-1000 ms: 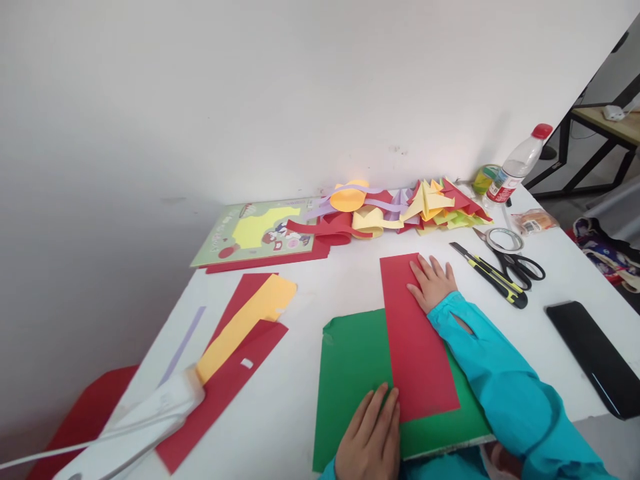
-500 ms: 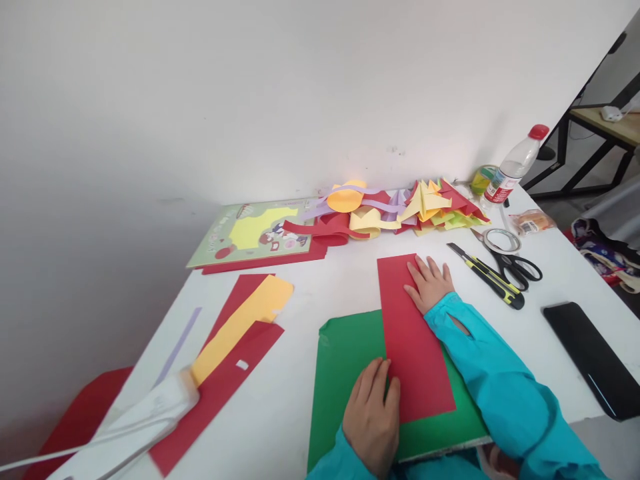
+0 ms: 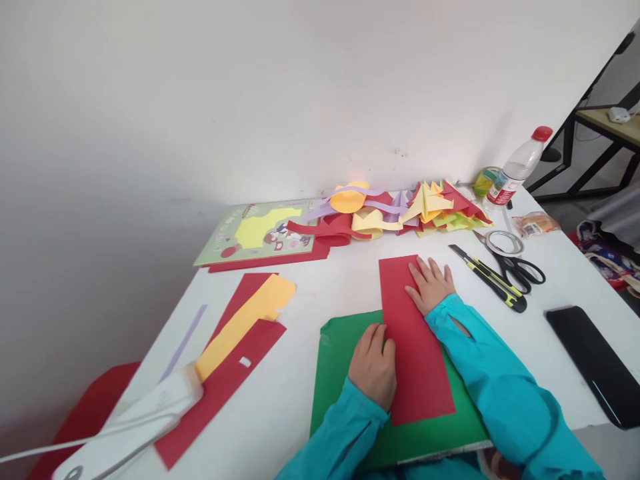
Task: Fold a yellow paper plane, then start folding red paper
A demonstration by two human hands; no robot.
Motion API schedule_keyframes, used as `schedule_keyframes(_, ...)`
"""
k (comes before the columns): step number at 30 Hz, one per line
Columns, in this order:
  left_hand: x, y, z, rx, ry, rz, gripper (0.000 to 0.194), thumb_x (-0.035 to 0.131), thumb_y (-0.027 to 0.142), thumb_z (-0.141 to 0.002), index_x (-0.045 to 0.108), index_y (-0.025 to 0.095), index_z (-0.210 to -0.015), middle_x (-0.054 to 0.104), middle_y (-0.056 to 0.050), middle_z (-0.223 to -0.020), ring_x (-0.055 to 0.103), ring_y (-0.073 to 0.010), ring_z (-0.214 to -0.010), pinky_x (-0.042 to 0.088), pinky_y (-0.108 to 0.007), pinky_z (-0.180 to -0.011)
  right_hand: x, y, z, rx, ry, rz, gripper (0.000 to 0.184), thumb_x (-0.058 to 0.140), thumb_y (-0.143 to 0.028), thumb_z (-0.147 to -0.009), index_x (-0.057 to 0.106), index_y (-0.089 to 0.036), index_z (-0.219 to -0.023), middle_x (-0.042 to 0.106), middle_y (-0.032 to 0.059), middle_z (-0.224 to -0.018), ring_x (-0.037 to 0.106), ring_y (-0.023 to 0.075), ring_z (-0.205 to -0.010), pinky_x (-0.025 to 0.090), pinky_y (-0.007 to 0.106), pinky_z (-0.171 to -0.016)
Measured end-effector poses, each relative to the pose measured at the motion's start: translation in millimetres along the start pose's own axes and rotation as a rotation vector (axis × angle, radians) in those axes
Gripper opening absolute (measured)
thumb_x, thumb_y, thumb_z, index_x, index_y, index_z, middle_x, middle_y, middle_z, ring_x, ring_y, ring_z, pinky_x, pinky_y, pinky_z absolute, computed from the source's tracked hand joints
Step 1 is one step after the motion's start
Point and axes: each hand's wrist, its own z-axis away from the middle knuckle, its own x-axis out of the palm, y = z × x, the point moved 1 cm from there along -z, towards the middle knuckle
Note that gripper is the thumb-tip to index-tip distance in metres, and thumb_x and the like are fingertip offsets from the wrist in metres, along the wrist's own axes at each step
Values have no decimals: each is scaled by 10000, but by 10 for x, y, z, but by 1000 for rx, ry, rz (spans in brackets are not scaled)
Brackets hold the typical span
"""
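A long strip of red paper (image 3: 417, 360) lies on a green cutting board or mat (image 3: 335, 400), its far end reaching past the green edge onto the table. My right hand (image 3: 431, 287) rests flat on the paper's upper right part, fingers spread. Along the paper's left edge, about midway, my left hand (image 3: 373, 367) is closed, its curled fingers pressed together at that edge. The fingertips are partly hidden, so I cannot tell how much paper is between them.
Right of my hands lie a utility knife (image 3: 490, 279), scissors (image 3: 515, 267), a tape roll (image 3: 505, 243) and a black phone (image 3: 595, 363). A bottle (image 3: 517, 167) and paper crafts (image 3: 380, 213) stand by the wall. Left are paper strips (image 3: 220, 393) and a white power strip (image 3: 145, 420).
My left hand has slid up along the red paper's left edge, away from me, its fingers curling closer together. My right hand has stayed on the paper.
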Motion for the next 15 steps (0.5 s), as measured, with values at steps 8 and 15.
schedule_keyframes(8,147,-119,-235,16,107,-103,219,403,17,-754,610,86,-733,629,-202,-949,554,-291,-984,526,-403,-741,2,-1,1,0,9,6,550,275,-472,-893,295,-225,-1383,242,34,-1469,191,294,-1327,143,561,-1034)
schedule_keyframes(15,175,-87,-172,78,185,-166,229,395,40,-824,620,77,-805,660,-200,-930,599,-266,-950,524,-393,-745,1,-3,0,2,8,-1,548,281,-469,-889,302,-226,-1381,242,31,-1469,190,293,-1327,149,567,-1033)
